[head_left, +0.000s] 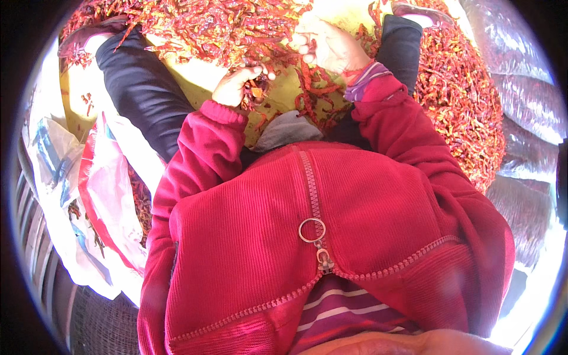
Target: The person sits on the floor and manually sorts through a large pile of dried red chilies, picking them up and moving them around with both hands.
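My left hand (235, 87) is closed around several dried red chillies (256, 93), whose tips stick out below the thumb. To its right and a little farther off is my right hand (332, 48), in strong sunlight. Its fingers are curled in toward the palm, and what they hold, if anything, I cannot make out. Beyond both hands a large heap of dried red chillies (207, 29) spreads over a yellow sheet (189, 77). A few loose chillies (316, 89) lie on the sheet between and below my hands.
My outstretched legs in dark trousers (139, 83) frame the heap. Another big mass of chillies (458, 109) lies beyond my right leg, beside shiny clear plastic bags (526, 106). At the left, a white and red plastic bag (109, 183) holds some chillies. Grey cloth (288, 130) lies near my lap.
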Demonstrator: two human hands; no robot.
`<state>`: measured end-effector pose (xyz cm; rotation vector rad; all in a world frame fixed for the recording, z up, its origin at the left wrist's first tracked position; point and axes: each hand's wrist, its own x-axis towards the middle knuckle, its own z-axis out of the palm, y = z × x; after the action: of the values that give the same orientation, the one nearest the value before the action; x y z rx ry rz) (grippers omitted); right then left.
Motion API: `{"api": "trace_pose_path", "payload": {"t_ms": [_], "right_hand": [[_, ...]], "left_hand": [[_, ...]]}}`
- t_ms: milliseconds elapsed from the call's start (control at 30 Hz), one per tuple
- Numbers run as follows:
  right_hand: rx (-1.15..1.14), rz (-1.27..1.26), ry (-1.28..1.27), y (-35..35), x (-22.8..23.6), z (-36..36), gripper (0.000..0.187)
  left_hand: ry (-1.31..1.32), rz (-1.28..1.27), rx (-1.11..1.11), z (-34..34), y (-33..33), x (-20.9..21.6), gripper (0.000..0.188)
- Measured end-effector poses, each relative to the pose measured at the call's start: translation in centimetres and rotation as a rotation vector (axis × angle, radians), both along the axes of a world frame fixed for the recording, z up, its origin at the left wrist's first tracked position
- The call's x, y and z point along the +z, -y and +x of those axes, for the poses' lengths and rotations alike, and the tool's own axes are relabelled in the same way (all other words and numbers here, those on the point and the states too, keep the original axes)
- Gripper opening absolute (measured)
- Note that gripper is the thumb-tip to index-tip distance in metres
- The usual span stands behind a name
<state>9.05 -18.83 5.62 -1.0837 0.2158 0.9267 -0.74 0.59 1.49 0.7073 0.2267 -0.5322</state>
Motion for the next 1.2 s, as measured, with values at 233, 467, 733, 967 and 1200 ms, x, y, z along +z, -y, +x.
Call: {"api": "trace_pose_path", "payload": {"t_ms": [233,467,733,967,1200], "right_hand": [[0.077,0.2,0.061,-0.3,-1.7,0.2,0.032],[0.109,0.133,0.221,-1.8,-1.1,-1.3,0.036],[0.111,0.004,0.474,-4.2,1.5,-5.2,0.037],[0.113,-0.304,0.894,-4.9,-0.8,-6.9,0.03],[0.493,-0.642,0.913,-3.6,-0.5,-5.8,0.021]], "left_hand": [[0.023,-0.089,0.023,0.7,0.0,-1.9,0.019],[-0.035,0.011,0.155,0.5,0.7,-0.4,0.026],[0.011,0.081,0.295,-0.5,2.2,2.2,0.015],[-0.105,0.139,0.294,-1.3,2.5,2.0,0.009],[0.059,0.324,0.174,-1.1,2.1,-1.1,0.007]]}}
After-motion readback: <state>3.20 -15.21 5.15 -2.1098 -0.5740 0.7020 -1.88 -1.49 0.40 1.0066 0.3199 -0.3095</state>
